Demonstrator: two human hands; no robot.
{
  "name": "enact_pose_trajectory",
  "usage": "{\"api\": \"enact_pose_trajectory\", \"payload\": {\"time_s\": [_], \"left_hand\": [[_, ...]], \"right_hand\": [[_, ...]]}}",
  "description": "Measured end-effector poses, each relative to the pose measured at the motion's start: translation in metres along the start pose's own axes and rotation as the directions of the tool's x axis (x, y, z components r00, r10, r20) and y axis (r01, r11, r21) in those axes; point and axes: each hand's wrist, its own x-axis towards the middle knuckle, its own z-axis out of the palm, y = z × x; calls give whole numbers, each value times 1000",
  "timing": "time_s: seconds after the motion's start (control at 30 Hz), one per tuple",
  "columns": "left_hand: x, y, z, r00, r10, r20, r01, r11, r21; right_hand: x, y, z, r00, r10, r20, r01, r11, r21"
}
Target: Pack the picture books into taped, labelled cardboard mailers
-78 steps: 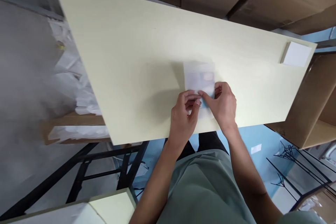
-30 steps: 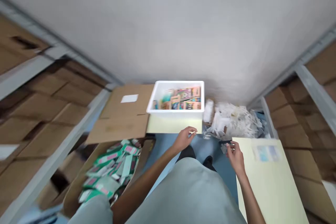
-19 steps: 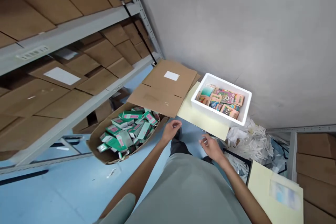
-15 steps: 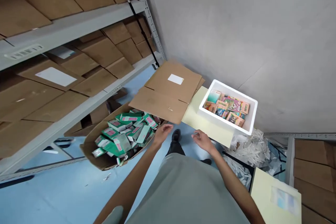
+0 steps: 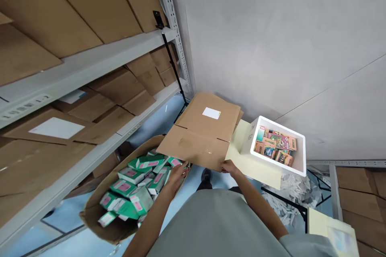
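A flattened cardboard box (image 5: pixel 208 128) with a white label lies across the pale table, its near left part jutting over an open carton (image 5: pixel 90 204). Small green-and-white boxes (image 5: pixel 132 192) with pink labels fill that carton. My right hand (image 5: pixel 229 167) pinches the near right corner of the flattened box. At its near edge, over the green boxes, is my left hand (image 5: pixel 177 176), with fingers stretched out; whether they touch the cardboard is unclear.
A white foam bin (image 5: pixel 302 148) holding colourful packets stands on the pale yellow tabletop (image 5: pixel 271 178). Shelves (image 5: pixel 90 76) of cartons line the left, with a black pole (image 5: pixel 171 60) by their end. Shredded paper (image 5: pixel 289 196) lies below right; more cartons (image 5: pixel 356 196) stand beyond.
My right hand has come to the flattened box's near corner and closed on it. My left hand has moved left and down over the green boxes. The whole view has shifted.
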Motion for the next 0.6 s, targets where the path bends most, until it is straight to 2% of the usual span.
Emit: {"api": "enact_pose_trajectory", "payload": {"time_s": [0.13,0.23,0.37,0.47,0.6], "left_hand": [[5,20,11,993,-116,3,116,991,-62],[5,41,24,996,-78,48,85,985,-148],[-3,72,39,995,0,102,29,959,-282],[-17,93,53,984,7,176,50,947,-317],[-45,116,78,950,41,310,38,969,-246]], "right_hand": [[-16,-11,3,995,-103,16,102,992,73],[-27,-27,8,979,-205,10,202,970,134],[-43,-52,9,918,-396,-34,396,906,151],[-63,-63,-3,881,-466,-76,472,869,145],[-100,-52,-38,840,-535,-83,541,839,60]]}}
